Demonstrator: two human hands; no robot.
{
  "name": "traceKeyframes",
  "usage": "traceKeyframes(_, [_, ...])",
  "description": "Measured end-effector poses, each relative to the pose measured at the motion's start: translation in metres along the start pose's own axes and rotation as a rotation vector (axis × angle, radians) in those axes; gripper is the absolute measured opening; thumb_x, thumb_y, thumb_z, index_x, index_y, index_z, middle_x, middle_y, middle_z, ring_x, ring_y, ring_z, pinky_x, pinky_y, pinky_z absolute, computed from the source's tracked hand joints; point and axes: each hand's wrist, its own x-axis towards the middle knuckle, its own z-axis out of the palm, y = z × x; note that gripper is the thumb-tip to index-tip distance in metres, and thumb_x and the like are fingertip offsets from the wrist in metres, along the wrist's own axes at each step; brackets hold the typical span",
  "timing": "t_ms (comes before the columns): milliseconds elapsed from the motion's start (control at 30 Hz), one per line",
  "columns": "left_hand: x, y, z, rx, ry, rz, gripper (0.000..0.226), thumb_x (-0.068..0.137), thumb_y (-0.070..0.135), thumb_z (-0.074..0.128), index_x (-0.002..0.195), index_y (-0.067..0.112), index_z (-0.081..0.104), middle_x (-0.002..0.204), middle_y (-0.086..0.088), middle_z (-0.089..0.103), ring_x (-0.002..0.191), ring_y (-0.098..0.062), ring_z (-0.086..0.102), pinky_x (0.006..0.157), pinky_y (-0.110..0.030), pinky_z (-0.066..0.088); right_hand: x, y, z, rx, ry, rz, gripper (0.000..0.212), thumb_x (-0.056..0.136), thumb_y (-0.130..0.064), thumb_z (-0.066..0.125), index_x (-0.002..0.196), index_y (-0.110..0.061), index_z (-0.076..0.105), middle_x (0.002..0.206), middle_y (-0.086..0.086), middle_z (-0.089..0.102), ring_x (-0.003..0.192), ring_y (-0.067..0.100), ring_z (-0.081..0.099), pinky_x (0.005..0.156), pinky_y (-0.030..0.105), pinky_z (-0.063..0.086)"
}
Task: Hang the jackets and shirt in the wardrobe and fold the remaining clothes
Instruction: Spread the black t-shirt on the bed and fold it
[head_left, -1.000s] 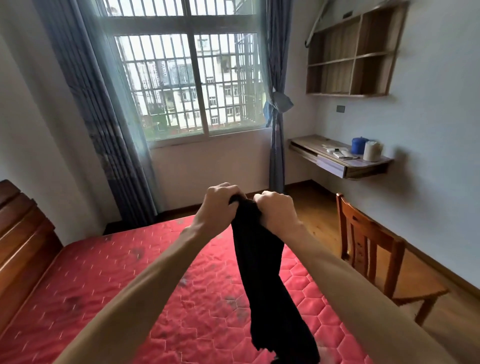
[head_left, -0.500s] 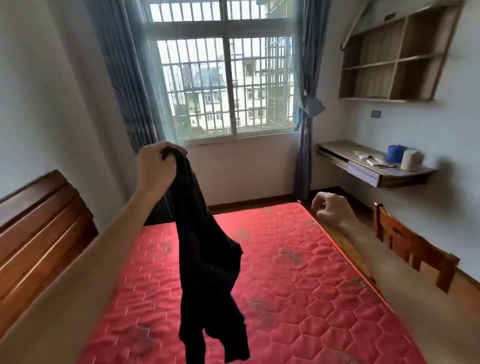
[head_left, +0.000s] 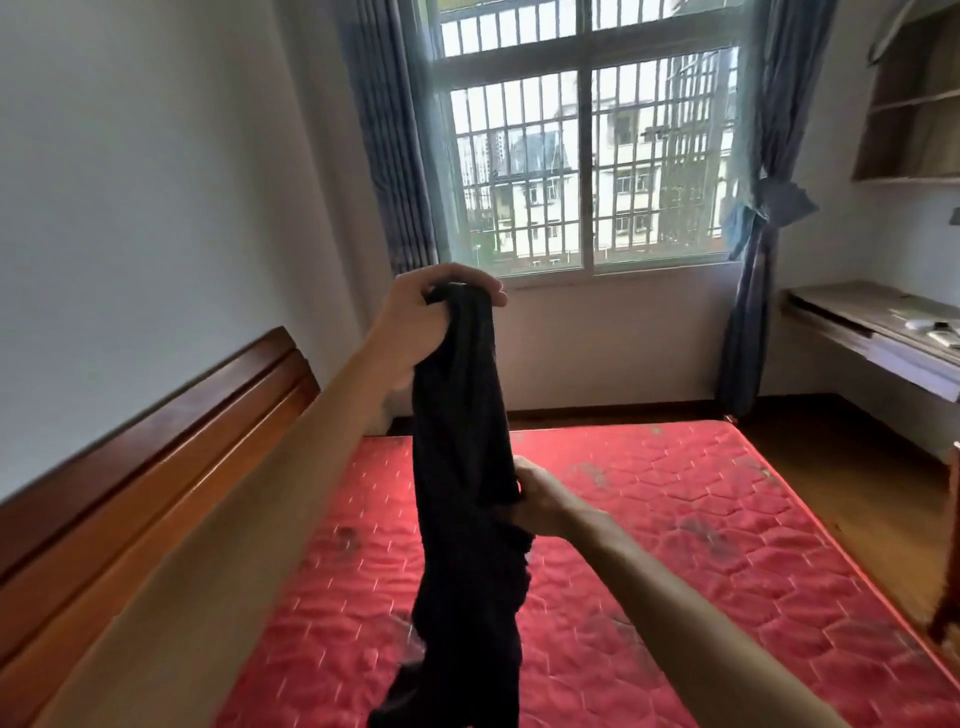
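Note:
A black garment (head_left: 462, 519) hangs in a long bunch above the red mattress (head_left: 675, 545). My left hand (head_left: 426, 322) is raised in front of the window and grips the garment's top end. My right hand (head_left: 540, 499) is lower, at the garment's right edge about halfway down, with its fingers curled into the cloth. The garment's lower end drops out of view at the bottom edge. Which kind of garment it is I cannot tell.
A wooden headboard (head_left: 156, 457) runs along the left wall. The barred window (head_left: 592, 156) has blue curtains (head_left: 758, 234) on both sides. At the right stand a wall-mounted desk (head_left: 872, 332), a wall shelf (head_left: 914, 104) and part of a wooden chair (head_left: 948, 571). Wooden floor lies right of the bed.
My right hand, which had let go and hung apart at the right, has come back left and taken hold of the garment's middle. My left hand still holds the top.

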Motion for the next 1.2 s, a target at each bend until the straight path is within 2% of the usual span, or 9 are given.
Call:
traceKeyframes(100, [-0.007,-0.01,-0.029,0.006,0.041,-0.03,0.032,0.089,-0.01,0.056,0.1,0.013,0.076,0.098,-0.004,0.078,0.102,-0.022,0.071,0.092,-0.038,0.056,0.004,-0.016,0.015,0.047,-0.073,0.035,0.034,0.078,-0.03,0.083,0.101,-0.007,0.073,0.08,-0.01,0.066,0.074,0.006,0.062,0.067,0.019,0.049])
traceKeyframes(233, [-0.015,-0.036,-0.075,0.214,0.301,-0.081,0.04,0.083,-0.013,0.055,0.096,0.017,0.077,0.093,-0.001,0.078,0.091,-0.006,0.072,0.093,-0.024,0.054,0.006,-0.003,0.008,-0.107,0.023,0.089,0.037,0.083,-0.051,0.073,0.09,-0.015,0.075,0.079,-0.001,0.071,0.067,0.015,0.066,0.054,0.022,0.045])
traceKeyframes(367, [-0.032,-0.075,-0.118,0.647,0.536,-0.162,0.049,0.073,-0.012,0.046,0.101,0.016,0.076,0.102,-0.007,0.077,0.102,-0.018,0.07,0.098,-0.014,0.043,-0.006,0.023,-0.036,-0.339,0.288,0.279,0.02,0.08,-0.03,0.065,0.094,-0.015,0.064,0.095,0.014,0.071,0.091,0.036,0.067,0.071,0.036,0.052])
traceKeyframes(467, [-0.043,-0.097,-0.128,0.752,0.576,-0.187,0.044,0.072,-0.009,0.048,0.1,0.013,0.073,0.098,-0.013,0.076,0.1,-0.032,0.07,0.095,-0.033,0.052,-0.009,0.032,-0.075,-0.358,0.416,0.317,0.021,0.076,-0.017,0.064,0.095,-0.013,0.059,0.091,0.016,0.069,0.09,0.04,0.066,0.069,0.038,0.048])
traceKeyframes(567, [-0.047,-0.11,-0.134,0.839,0.538,-0.222,0.039,0.075,-0.005,0.053,0.105,0.012,0.071,0.096,-0.02,0.074,0.096,-0.041,0.068,0.09,-0.046,0.055,-0.011,0.038,-0.116,-0.424,0.579,0.303,0.013,0.08,-0.008,0.06,0.092,-0.01,0.064,0.091,0.018,0.067,0.088,0.042,0.065,0.068,0.039,0.047])
traceKeyframes(800, [-0.052,-0.129,-0.151,0.95,0.456,-0.249,0.031,0.074,-0.001,0.062,0.101,0.012,0.072,0.088,-0.024,0.072,0.088,-0.044,0.068,0.08,-0.049,0.056,-0.025,0.056,-0.186,-0.557,0.775,0.345,0.023,0.086,-0.001,0.059,0.096,-0.011,0.077,0.096,0.022,0.062,0.093,0.045,0.059,0.076,0.044,0.053])
traceKeyframes(933, [-0.054,-0.145,-0.16,1.005,0.357,-0.261,0.027,0.072,-0.003,0.065,0.091,0.014,0.073,0.083,-0.021,0.071,0.083,-0.042,0.069,0.075,-0.046,0.057,-0.043,0.06,-0.195,-0.494,0.761,0.443,0.024,0.083,-0.008,0.06,0.095,-0.019,0.078,0.092,0.02,0.07,0.104,0.043,0.057,0.081,0.041,0.052])
traceKeyframes(1033, [-0.049,-0.161,-0.16,0.917,0.257,-0.385,0.03,0.071,-0.014,0.06,0.084,0.009,0.075,0.081,-0.021,0.073,0.073,-0.035,0.071,0.058,-0.027,0.057,-0.055,0.07,-0.196,-0.411,0.707,0.52,0.024,0.081,-0.009,0.06,0.093,-0.021,0.078,0.097,0.02,0.072,0.103,0.041,0.063,0.083,0.04,0.053])
traceKeyframes(1200, [-0.042,-0.187,-0.161,0.761,-0.012,-0.741,0.019,0.069,-0.008,0.078,0.077,0.009,0.076,0.067,-0.01,0.071,0.059,-0.023,0.067,0.067,-0.033,0.059,-0.066,0.093,-0.195,-0.281,0.521,0.646,0.029,0.083,-0.005,0.06,0.093,-0.025,0.078,0.105,0.014,0.074,0.106,0.034,0.066,0.09,0.037,0.051])
